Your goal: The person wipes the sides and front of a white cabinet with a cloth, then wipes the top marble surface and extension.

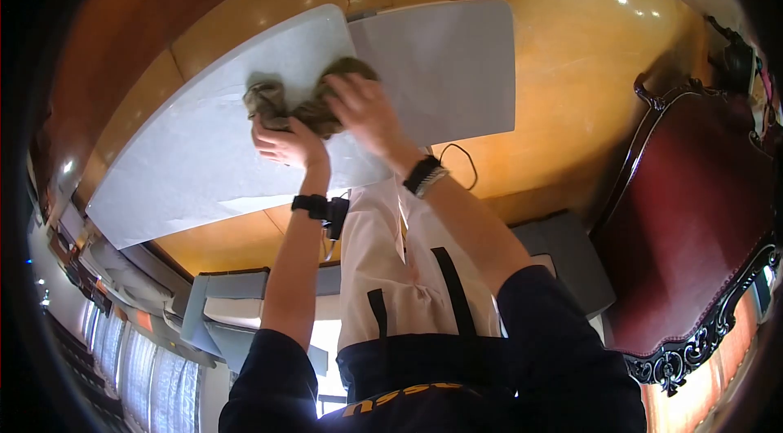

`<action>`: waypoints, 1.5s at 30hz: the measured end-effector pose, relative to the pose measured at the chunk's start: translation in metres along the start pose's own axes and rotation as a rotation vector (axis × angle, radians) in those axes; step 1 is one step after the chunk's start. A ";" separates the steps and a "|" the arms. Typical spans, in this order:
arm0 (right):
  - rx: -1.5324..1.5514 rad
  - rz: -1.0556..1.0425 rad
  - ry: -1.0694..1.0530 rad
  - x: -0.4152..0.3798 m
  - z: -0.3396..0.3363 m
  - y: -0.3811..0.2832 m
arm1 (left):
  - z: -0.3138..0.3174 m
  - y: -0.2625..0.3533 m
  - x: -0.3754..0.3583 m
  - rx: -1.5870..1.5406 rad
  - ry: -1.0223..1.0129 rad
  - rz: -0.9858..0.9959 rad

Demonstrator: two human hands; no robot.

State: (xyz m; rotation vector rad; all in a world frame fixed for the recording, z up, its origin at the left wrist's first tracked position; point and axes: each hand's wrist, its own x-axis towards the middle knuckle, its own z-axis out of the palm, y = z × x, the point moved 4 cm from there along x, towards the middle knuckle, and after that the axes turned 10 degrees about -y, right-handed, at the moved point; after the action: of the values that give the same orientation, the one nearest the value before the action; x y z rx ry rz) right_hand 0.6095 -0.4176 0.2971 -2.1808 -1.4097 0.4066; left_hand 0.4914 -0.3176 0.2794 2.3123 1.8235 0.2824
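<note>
A crumpled brownish cloth [315, 111] lies bunched on a pale, light-grey board [188, 164]. My left hand [289, 142] grips its near edge, thumb and fingers curled into the fabric. Over the cloth's right end, my right hand [367, 111] is closed on it with bent fingers, slightly blurred. Part of the fabric is hidden beneath both hands. Each wrist wears a dark band.
A darker grey panel [457, 66] adjoins the board on the shiny wooden table [571, 66]. A thin cord loop [461, 164] shows near my right wrist. To the right stands a red chair [693, 221] with a carved dark frame.
</note>
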 end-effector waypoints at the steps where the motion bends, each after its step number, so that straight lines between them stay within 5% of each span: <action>1: 0.055 0.100 -0.021 -0.009 -0.013 0.019 | -0.001 0.012 -0.007 0.022 0.015 0.070; 5: 0.155 0.269 -0.172 -0.043 -0.022 0.074 | -0.002 0.023 -0.011 0.068 0.025 0.131; 9: 0.203 0.198 -0.213 -0.018 -0.005 0.081 | -0.001 0.024 -0.010 0.030 0.062 0.114; 12: 0.232 0.191 -0.186 0.000 0.008 0.079 | -0.002 0.021 -0.008 -0.006 0.003 0.089; 17: 0.166 0.553 0.107 -0.003 0.000 0.126 | -0.008 0.014 -0.005 -0.068 -0.082 0.088; 20: 0.010 0.423 0.085 -0.009 -0.015 0.147 | -0.010 0.015 -0.004 -0.025 -0.037 0.260; 24: -0.229 0.147 -0.331 -0.010 -0.010 0.119 | -0.007 0.011 -0.012 0.135 -0.013 0.287; 32: -0.162 0.061 -0.217 0.030 0.029 0.103 | -0.006 0.015 -0.007 0.172 -0.029 0.327; 41: -0.217 0.520 -0.039 -0.004 -0.029 0.219 | -0.003 0.010 -0.006 0.173 0.002 0.339; 45: -0.374 0.557 -0.008 -0.031 -0.049 0.238 | -0.002 0.010 -0.006 0.163 -0.002 0.334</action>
State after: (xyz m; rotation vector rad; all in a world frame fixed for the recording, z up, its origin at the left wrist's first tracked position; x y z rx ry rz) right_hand 0.8014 -0.5372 0.2029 -2.8809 -0.9112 0.3615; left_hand 0.4987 -0.3253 0.2840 2.7263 1.5019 0.1811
